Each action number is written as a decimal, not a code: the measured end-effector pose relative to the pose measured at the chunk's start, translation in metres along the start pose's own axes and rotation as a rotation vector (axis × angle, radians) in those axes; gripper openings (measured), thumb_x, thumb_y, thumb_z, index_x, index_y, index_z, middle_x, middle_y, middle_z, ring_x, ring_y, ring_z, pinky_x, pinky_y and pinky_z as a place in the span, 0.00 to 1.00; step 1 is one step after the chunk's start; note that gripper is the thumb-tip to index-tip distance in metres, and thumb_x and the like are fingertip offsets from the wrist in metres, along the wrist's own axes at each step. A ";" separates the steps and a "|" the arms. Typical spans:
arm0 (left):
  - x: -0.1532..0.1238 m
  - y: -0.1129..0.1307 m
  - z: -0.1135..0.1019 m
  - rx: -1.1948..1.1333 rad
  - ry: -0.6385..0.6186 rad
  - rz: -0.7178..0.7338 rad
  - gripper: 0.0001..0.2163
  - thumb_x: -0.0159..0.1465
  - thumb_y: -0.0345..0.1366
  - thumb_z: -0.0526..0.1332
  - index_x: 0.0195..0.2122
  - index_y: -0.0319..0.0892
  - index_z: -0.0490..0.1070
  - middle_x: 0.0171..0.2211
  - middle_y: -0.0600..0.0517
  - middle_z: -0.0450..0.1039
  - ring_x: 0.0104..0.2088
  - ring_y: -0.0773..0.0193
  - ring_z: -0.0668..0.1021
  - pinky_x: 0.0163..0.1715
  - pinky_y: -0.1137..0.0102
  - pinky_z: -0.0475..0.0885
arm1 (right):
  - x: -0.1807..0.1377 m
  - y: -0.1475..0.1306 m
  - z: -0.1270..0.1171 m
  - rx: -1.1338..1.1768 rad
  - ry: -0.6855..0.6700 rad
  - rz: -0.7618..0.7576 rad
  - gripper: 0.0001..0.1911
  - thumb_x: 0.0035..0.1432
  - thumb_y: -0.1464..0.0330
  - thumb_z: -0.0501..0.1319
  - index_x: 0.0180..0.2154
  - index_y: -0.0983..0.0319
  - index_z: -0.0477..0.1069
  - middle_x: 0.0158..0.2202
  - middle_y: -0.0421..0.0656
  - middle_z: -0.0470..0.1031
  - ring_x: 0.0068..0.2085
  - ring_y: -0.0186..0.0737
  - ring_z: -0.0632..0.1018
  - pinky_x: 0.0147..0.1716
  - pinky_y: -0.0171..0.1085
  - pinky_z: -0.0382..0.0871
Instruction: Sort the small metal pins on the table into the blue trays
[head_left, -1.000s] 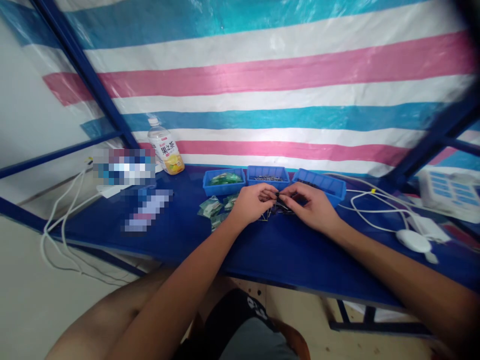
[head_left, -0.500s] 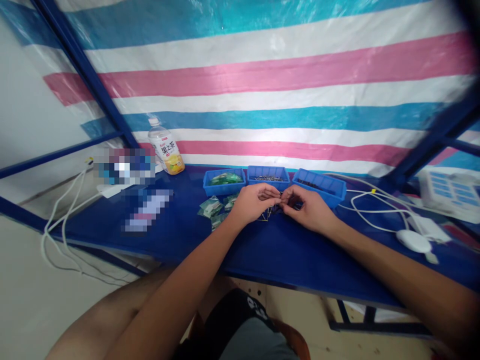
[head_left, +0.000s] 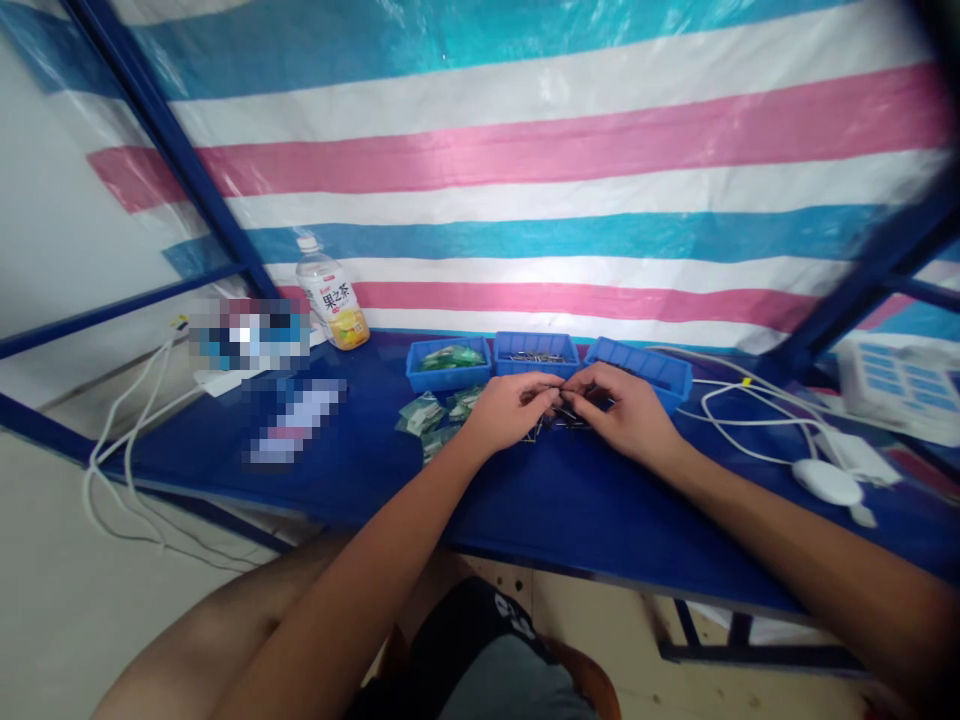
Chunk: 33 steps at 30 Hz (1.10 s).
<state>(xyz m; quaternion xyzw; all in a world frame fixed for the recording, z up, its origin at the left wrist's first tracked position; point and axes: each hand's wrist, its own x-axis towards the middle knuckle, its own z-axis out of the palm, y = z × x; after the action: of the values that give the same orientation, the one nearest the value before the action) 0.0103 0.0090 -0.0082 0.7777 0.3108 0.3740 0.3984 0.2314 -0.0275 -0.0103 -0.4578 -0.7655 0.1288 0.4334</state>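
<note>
Fingertips meeting over small parts on a blue table.

Nearest, left hand and right hand drawn together, pinching a small dark part just above the tabletop; too small to tell its long axis or heading. Loose metal pieces lying unassembled beneath, so apparently much left. Beside them, green packets. Farther back, three blue trays holding stock, then a drink bottle before the striped tarp.

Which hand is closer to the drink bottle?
The left hand. The bottle stands to its left, farther back on the table. The right hand lies beyond the left hand, farther from the bottle.
</note>
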 end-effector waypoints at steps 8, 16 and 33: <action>0.003 -0.001 -0.002 0.029 0.045 0.032 0.12 0.67 0.35 0.68 0.50 0.42 0.84 0.50 0.45 0.85 0.47 0.55 0.87 0.52 0.60 0.83 | 0.001 0.004 0.002 0.012 -0.016 -0.074 0.09 0.68 0.61 0.65 0.42 0.56 0.82 0.43 0.47 0.82 0.39 0.46 0.82 0.40 0.46 0.79; 0.004 -0.007 0.000 0.006 0.170 -0.011 0.05 0.63 0.29 0.67 0.39 0.40 0.82 0.43 0.46 0.86 0.42 0.56 0.87 0.49 0.62 0.84 | -0.003 -0.003 0.002 0.021 -0.071 0.016 0.11 0.70 0.63 0.62 0.48 0.56 0.81 0.44 0.44 0.86 0.42 0.46 0.85 0.40 0.43 0.79; 0.002 -0.007 -0.001 0.206 0.147 0.079 0.08 0.63 0.27 0.65 0.39 0.42 0.84 0.42 0.49 0.85 0.40 0.60 0.86 0.47 0.65 0.83 | -0.002 0.003 0.002 -0.070 -0.067 0.055 0.08 0.67 0.61 0.65 0.42 0.56 0.81 0.36 0.42 0.83 0.33 0.41 0.79 0.34 0.41 0.72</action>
<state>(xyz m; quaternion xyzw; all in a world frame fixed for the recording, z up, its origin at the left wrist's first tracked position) 0.0090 0.0148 -0.0127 0.7967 0.3450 0.4115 0.2772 0.2320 -0.0277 -0.0143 -0.4891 -0.7706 0.1292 0.3876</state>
